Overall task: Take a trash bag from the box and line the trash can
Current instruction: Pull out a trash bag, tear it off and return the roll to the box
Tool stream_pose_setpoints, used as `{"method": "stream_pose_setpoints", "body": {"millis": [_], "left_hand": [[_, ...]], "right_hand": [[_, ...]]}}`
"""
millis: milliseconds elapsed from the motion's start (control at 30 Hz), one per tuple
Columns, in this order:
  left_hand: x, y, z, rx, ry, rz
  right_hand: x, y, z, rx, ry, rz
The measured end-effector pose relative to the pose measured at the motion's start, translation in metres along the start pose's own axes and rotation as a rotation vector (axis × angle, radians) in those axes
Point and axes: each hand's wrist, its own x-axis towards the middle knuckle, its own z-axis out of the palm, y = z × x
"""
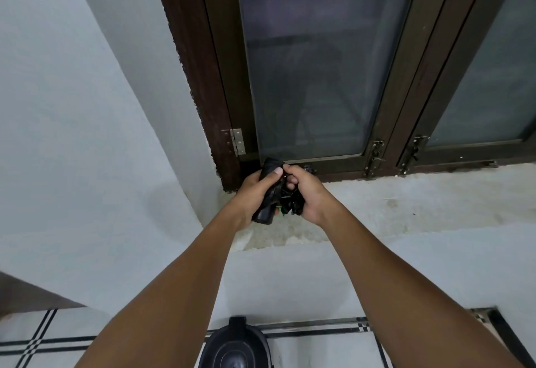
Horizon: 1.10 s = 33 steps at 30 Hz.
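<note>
Near the middle of the frame I hold a crumpled wad of glossy black plastic trash bag point(274, 193), still bunched and folded, with one smoother rolled end poking out below my left palm and another corner sticking up above my thumb. A small fleck of green shows at its lower edge. My left hand point(251, 193) is wrapped around the left side of the wad, fingers curled closed under it and thumb pressed across the top. My right hand point(304, 190) is closed on the right side, fingertips pinching the loose folds. Both hands are raised in front of the rough grey concrete window sill point(406, 202) and the dark brown wooden window frame point(203, 77) with frosted glass. At the bottom centre, between my forearms, stands the black plastic trash can point(235, 347) with its lid on, on the white tiled floor point(319, 350).
</note>
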Motion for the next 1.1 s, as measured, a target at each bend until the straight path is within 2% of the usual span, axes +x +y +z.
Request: {"method": "stream_pose_setpoints", "body": {"millis": [600, 733, 767, 867, 900, 1000, 1100], "left_hand": [[-0.015, -0.005, 0.000, -0.204, -0.018, -0.035], [-0.012, -0.006, -0.002, -0.283, -0.033, -0.044], [-0.010, -0.005, -0.004, -0.330, -0.037, -0.060], [-0.002, -0.003, -0.011, -0.744, -0.002, -0.162], [0.002, -0.004, -0.012, -0.772, 0.017, -0.171], [0.009, -0.014, -0.006, -0.617, 0.085, -0.158], [0.008, -0.013, -0.003, -0.551, 0.134, -0.141]], "right_hand": [[-0.016, 0.006, 0.021, 0.132, 0.183, -0.007], [-0.016, 0.007, 0.019, 0.164, 0.141, -0.020], [-0.015, 0.006, 0.017, 0.181, 0.154, -0.037], [-0.017, -0.001, 0.013, 0.240, 0.275, -0.121], [-0.016, -0.003, 0.014, 0.265, 0.267, -0.122], [-0.013, -0.009, 0.020, 0.264, 0.136, -0.037], [-0.003, -0.010, 0.014, 0.119, 0.160, -0.021]]}}
